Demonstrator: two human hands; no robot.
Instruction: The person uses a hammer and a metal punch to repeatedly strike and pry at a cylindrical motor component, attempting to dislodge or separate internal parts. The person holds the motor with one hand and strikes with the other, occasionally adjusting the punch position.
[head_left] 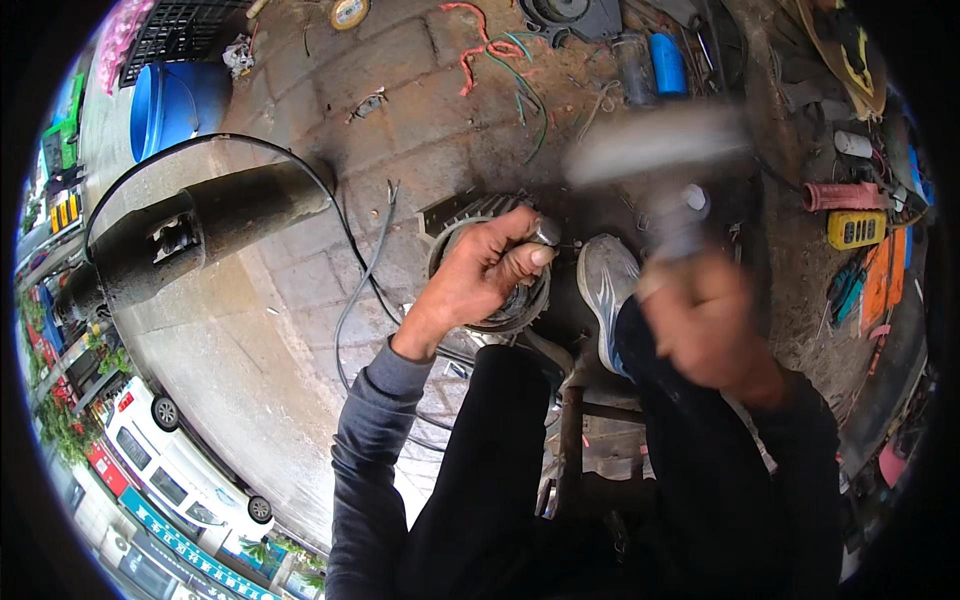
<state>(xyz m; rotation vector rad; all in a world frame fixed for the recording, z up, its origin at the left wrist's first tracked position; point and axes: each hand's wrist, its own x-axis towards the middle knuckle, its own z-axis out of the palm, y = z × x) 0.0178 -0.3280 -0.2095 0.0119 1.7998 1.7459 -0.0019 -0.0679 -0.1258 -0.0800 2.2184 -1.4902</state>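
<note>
In the head view, the left hand (470,270) pinches a short metal piece (546,231) between thumb and fingers, its silvery end uppermost, over a round, finned metal housing (520,318) directly beneath that hand. The right hand (705,320) is closed in a fist around what looks like a hammer (655,145), whose pale head is a blur beyond the knuckles; the exact grip cannot be told. A glancing blow could land on the left thumb, since so little metal shows above the fingertips; a loose pinch could let the piece tilt or skid off the housing. The shoe (607,290), between the hands, could be struck if the tool slipped. A black cable (345,215) and a grey cable (385,235) run close to the left hand's outer side and could snag the forearm. Farther left of that hand lie a dark metal cylinder (250,213) and a blue bucket (195,105); beyond the right hand, a blue bottle (667,63); to its right, a yellow block (857,229).
</note>
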